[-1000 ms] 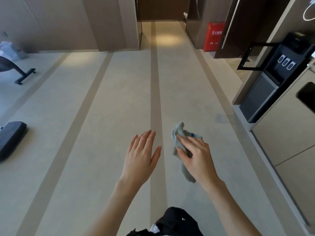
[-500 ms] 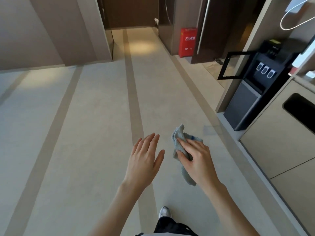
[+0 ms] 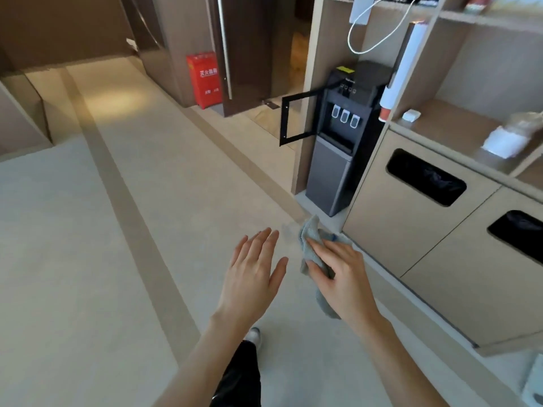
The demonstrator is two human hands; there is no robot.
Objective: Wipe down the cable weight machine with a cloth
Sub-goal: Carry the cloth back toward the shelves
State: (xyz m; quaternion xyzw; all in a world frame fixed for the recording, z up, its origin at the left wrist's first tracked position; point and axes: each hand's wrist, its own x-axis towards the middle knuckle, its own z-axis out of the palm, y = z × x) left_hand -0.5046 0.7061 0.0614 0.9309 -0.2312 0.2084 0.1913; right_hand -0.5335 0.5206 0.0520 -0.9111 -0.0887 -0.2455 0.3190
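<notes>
By the water dispenser point(image 3: 338, 160): grey cloth point(image 3: 310, 239) is gripped by right hand point(image 3: 343, 280)
Left hand point(image 3: 252, 280): held flat, empty
Weight machine: unseen

A pale floor point(image 3: 73, 259) runs ahead, crossed lengthwise by darker stripes point(image 3: 132, 218). At its far end a red box point(image 3: 204, 79) with white lettering stands against the wall, just beside a dark brown door point(image 3: 246, 48). To the right, a black water dispenser point(image 3: 340, 148) with three taps point(image 3: 343, 116) sits in a recess; a thin black frame point(image 3: 296, 118) juts out to its left. Next to it is a beige cabinet point(image 3: 411, 230) with two dark slots point(image 3: 426, 177). On the shelf above lie a small white block point(image 3: 410, 115) and a blurred white pile point(image 3: 504, 143). A white tube point(image 3: 402, 71) is mounted at the shelf's left edge, and a white cable point(image 3: 379, 39) loops down above.
</notes>
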